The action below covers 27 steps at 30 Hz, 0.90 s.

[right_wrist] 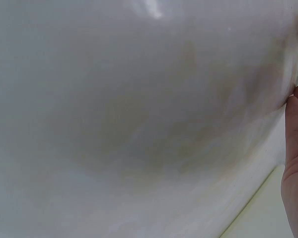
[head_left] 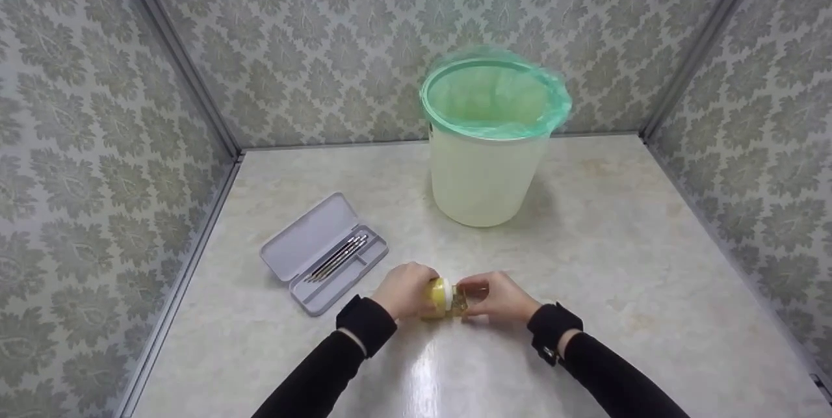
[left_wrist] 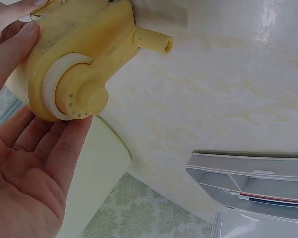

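A yellow crank pencil sharpener (left_wrist: 79, 37) lies between my two hands near the front middle of the table. My left hand (head_left: 404, 291) grips its body, thumb on one side and fingers on the other. On the end facing the left wrist camera is the crank with its knob (left_wrist: 151, 40). My right hand (head_left: 502, 298) pinches the clear amber shavings drawer (head_left: 459, 301) at the sharpener's right end, thumb in front and fingers behind. In the right wrist view only part of the right hand (right_wrist: 297, 144) shows, beside the amber edge.
To the left, an open grey pencil case (head_left: 312, 304) holds several pencils (head_left: 338, 259). Behind the hands stands a tall pale bin (head_left: 484, 177) with a green liner (head_left: 497, 129) over its rim. Patterned panels (head_left: 370, 41) enclose the table at the back and sides.
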Motion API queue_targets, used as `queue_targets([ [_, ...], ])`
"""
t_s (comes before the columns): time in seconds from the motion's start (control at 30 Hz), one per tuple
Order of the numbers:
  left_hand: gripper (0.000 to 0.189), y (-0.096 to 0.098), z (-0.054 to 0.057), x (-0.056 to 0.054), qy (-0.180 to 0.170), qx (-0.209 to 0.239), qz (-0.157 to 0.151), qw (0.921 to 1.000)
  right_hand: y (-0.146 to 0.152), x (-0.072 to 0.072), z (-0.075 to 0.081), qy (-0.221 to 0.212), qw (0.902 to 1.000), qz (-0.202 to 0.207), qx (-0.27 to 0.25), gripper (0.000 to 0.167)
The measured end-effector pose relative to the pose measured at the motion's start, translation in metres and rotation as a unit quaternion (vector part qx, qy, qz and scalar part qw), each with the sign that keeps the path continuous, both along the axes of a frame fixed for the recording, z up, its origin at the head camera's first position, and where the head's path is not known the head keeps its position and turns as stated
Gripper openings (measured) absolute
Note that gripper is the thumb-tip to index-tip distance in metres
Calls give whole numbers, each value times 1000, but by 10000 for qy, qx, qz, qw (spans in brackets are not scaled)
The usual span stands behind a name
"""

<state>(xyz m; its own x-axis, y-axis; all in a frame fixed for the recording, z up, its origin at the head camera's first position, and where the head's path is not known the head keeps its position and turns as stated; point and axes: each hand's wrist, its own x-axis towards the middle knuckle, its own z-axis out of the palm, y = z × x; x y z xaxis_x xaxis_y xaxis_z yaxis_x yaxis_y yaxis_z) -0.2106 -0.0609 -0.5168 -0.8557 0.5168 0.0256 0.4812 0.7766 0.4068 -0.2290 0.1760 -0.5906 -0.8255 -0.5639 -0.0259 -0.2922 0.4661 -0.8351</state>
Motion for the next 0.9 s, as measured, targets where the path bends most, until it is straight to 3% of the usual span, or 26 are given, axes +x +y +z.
queue_targets([
  [0.4, 29, 1, -1, 0, 43, -46, 27, 10000, 10, 3, 1, -242, 9995, -83, -194, 54],
  [0.7, 33, 0, 1, 1, -130, 25, 56, 9999, 23, 8, -2, -275, 9986, -342, -287, 57],
  [0.9, 29, 1, 2, 2, -160, 40, -5, 9999, 38, 10, -2, -530, 9952, -616, -548, 57],
])
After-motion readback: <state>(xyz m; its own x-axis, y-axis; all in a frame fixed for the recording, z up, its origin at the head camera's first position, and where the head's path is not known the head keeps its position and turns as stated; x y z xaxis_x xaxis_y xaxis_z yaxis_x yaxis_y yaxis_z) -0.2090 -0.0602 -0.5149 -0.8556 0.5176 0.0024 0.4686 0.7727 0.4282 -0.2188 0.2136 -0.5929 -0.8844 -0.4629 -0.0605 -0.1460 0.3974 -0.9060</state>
